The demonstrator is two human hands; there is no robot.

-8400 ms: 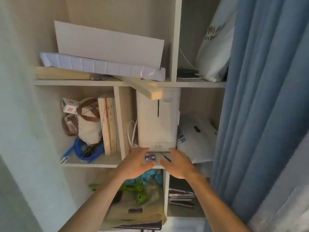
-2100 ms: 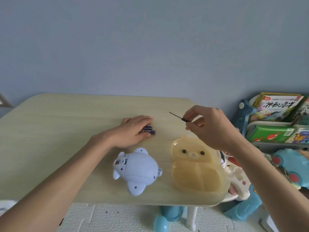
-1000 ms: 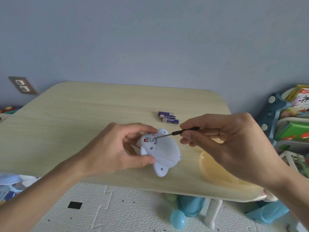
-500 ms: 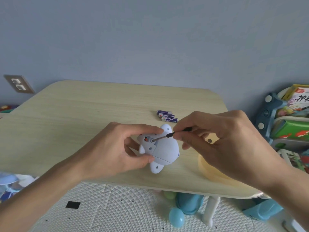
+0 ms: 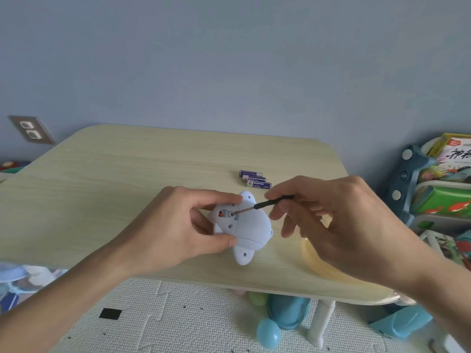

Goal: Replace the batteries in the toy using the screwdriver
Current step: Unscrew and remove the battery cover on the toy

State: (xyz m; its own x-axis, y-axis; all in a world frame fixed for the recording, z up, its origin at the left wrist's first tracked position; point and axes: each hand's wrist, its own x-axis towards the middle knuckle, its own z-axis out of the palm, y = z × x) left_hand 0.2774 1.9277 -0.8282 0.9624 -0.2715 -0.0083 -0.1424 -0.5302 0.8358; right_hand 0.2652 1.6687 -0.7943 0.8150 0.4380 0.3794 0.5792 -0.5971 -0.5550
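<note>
Seating the screwdriver (image 5: 265,203) tip in the toy (image 5: 248,225) screw, right hand (image 5: 344,225) now pinches its handle; left hand (image 5: 178,225) clamps toy. Batteries (image 5: 254,180) wait behind toy.

A child's playroom at home. Foam puzzle mat (image 5: 193,317) underfoot, low wooden table (image 5: 127,189), picture books (image 5: 453,159) shelved beside it.

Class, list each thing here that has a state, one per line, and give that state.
Pale blue plastic animal toy: underside up, gripped by left hand.
Thin black-handled screwdriver: pinched by right hand, tip in the toy's screw recess.
Three purple batteries: loose on the table.
</note>
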